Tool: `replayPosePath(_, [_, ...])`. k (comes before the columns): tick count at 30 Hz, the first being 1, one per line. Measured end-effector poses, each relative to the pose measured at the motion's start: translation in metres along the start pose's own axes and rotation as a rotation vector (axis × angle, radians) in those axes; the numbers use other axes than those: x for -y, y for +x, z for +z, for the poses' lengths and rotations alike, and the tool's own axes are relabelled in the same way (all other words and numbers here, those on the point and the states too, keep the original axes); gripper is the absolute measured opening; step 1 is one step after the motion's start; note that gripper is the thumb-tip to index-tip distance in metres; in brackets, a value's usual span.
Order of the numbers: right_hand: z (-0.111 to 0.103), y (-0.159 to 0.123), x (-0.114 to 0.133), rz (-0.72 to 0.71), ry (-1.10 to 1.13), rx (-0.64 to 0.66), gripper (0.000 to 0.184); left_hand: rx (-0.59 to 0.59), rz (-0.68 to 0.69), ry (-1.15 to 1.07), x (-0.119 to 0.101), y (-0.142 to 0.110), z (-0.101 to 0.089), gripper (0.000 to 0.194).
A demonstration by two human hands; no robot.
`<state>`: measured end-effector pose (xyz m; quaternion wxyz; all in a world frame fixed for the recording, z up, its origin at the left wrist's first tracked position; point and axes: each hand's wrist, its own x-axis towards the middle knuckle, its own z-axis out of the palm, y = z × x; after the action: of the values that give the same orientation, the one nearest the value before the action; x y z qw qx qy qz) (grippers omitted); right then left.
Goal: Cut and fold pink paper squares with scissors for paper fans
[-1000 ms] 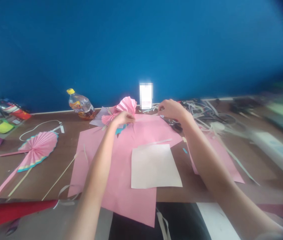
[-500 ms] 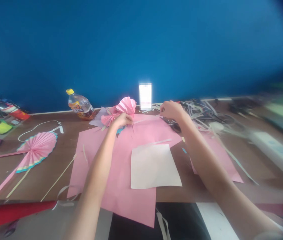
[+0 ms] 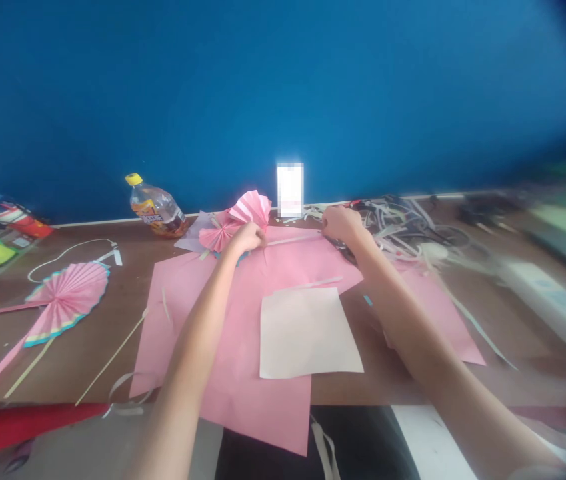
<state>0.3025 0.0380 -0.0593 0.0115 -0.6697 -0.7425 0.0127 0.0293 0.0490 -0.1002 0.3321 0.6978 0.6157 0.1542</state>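
Both my arms reach to the far side of a large pink paper sheet (image 3: 223,333) on the brown table (image 3: 113,293). My left hand (image 3: 247,237) is closed in a pinch on one end of a thin pale strip (image 3: 293,239). My right hand (image 3: 341,224) is closed on the strip's other end, so the strip runs stretched between them. Just behind my left hand lie small pink pleated paper fans (image 3: 250,208). A pale square sheet (image 3: 307,332) rests on the pink paper nearer to me.
A finished pink fan with a blue-yellow rim (image 3: 65,300) lies at the left. A bottle with a yellow cap (image 3: 155,208) lies by the blue wall. Tangled paper strips and cables (image 3: 407,230) sit at the right, with another pink sheet (image 3: 443,313). A red sleeve (image 3: 23,427) shows bottom left.
My right hand has moved slightly down and closed on the strip, which now shows stretched between both hands. My left hand stays by the small fans.
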Motion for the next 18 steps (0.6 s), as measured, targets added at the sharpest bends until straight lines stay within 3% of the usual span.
replayPosePath(4, [0.0039, 0.0012, 0.0018, -0.001, -0.01, -0.004, 0.029, 0.005, 0.003, 0.119, 0.0006, 0.0007, 0.0001, 0.015])
replayPosePath(18, [0.0055, -0.0014, 0.0099, 0.027, -0.029, 0.013, 0.032, 0.018, -0.073, 0.092, -0.006, -0.0067, -0.0016, 0.013])
